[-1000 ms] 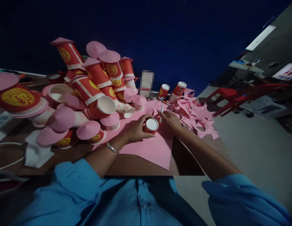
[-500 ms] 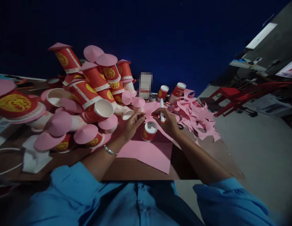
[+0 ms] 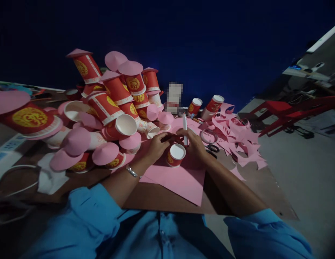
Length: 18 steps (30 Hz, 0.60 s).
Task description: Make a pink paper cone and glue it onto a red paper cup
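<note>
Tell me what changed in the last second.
The left hand let go of the red cup and moved off behind it, toward the right hand. The right hand lifted the white pen more upright. The cup stays on the pink paper; the cup pile is unchanged.

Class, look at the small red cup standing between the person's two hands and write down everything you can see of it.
The red cup looks like paper, with a gold emblem on its side and a white inside. It stands upright, mouth up, slightly tilted in this view, on the pink paper sheet at the table's near edge. It looks empty. The left hand and the right hand, which holds a white pen, sit just behind it; whether either touches the cup cannot be told.
</note>
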### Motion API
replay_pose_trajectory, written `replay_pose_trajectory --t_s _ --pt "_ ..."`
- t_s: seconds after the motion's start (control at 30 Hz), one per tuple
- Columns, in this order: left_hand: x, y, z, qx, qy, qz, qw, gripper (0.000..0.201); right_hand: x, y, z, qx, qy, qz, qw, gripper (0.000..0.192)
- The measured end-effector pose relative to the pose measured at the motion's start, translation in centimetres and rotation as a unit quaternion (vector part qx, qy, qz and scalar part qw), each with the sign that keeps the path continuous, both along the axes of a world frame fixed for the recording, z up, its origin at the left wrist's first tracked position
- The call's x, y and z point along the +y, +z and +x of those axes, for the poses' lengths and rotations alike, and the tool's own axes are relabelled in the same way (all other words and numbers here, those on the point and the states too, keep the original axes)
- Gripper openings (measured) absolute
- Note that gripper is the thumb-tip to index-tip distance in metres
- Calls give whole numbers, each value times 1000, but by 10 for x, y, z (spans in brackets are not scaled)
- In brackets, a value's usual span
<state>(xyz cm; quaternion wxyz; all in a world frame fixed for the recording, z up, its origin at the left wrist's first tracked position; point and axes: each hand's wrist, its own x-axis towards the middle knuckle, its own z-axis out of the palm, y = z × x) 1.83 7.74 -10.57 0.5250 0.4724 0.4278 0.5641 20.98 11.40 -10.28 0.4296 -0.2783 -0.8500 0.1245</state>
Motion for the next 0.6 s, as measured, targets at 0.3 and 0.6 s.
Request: replay_pose_trajectory --t_s 0.3,0.6 --pt "-8 9 -11 -209 -64 -103 970 37 -4 2 17 82 -39 -124 988 37" --pt "-5 8 -15 -270 -38 -146 951 38 -17 28 18 123 -40 -160 979 37"
